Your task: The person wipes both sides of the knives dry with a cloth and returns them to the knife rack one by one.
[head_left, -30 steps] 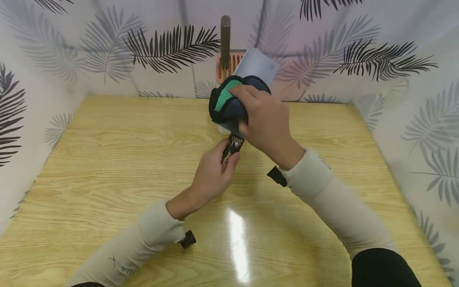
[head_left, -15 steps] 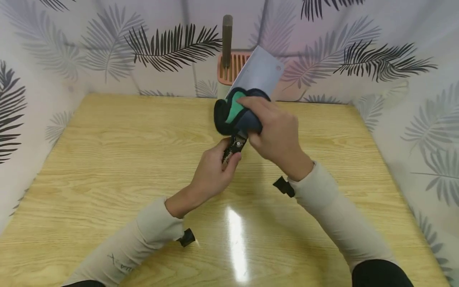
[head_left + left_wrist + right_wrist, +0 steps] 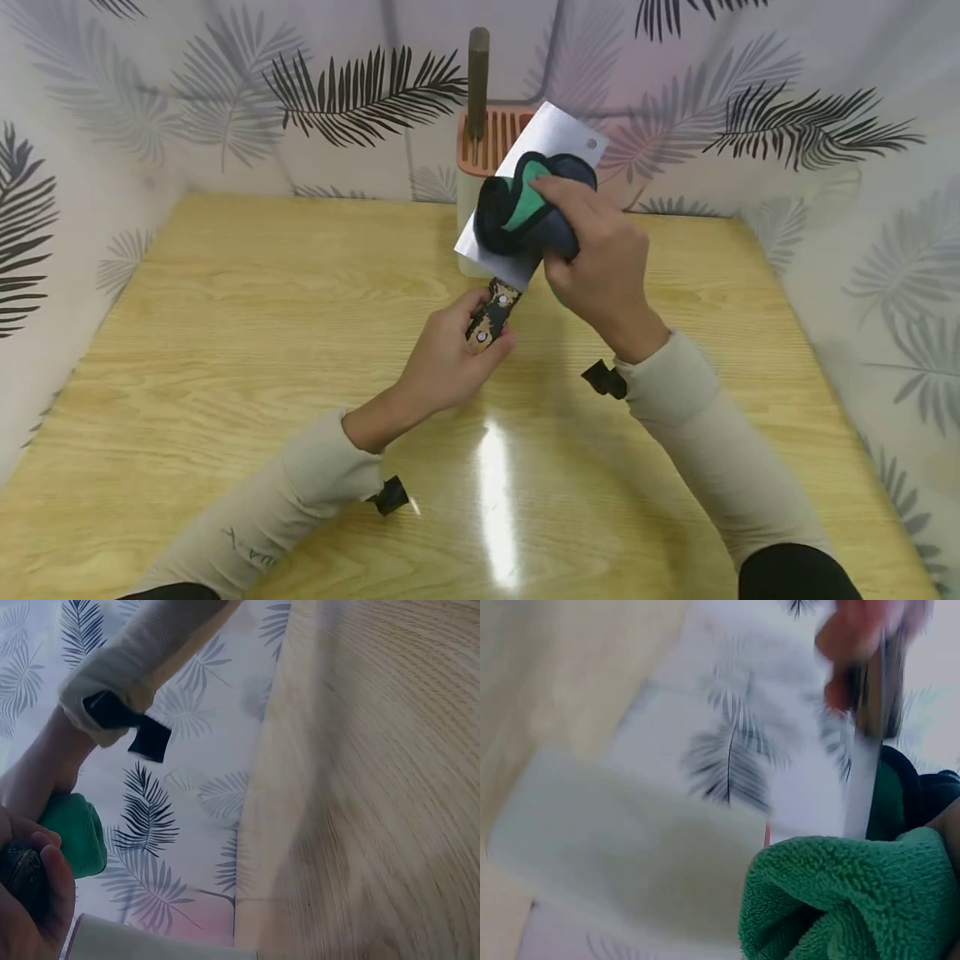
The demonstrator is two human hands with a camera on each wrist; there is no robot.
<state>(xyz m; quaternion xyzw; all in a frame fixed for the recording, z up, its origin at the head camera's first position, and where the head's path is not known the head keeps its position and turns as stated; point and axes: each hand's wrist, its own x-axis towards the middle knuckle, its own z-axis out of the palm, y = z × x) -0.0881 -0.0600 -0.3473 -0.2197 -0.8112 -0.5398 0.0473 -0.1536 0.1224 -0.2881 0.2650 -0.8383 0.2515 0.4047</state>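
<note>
A cleaver (image 3: 555, 137) with a wide silver blade is held above the wooden table (image 3: 225, 317), blade tilted up toward the back. My left hand (image 3: 457, 354) grips its patterned dark handle (image 3: 491, 317). My right hand (image 3: 600, 258) presses a green and dark blue cloth (image 3: 528, 212) against the blade's middle, fingers curled round the cloth. In the left wrist view the green cloth (image 3: 75, 832) shows beside my left fingers (image 3: 45, 877). The right wrist view is blurred; the green cloth (image 3: 840, 900) fills its lower right beside the blade's edge (image 3: 862, 787).
A knife block (image 3: 487, 137) with an orange slotted top stands at the table's back, behind the blade, with a dark upright handle (image 3: 477, 79) sticking out of it. Leaf-patterned walls (image 3: 862, 167) enclose the table on three sides.
The cloth and my right hand have slid up the blade from near the handle to its middle. The cleaver has shifted slightly right and up. My left hand keeps its grip.
</note>
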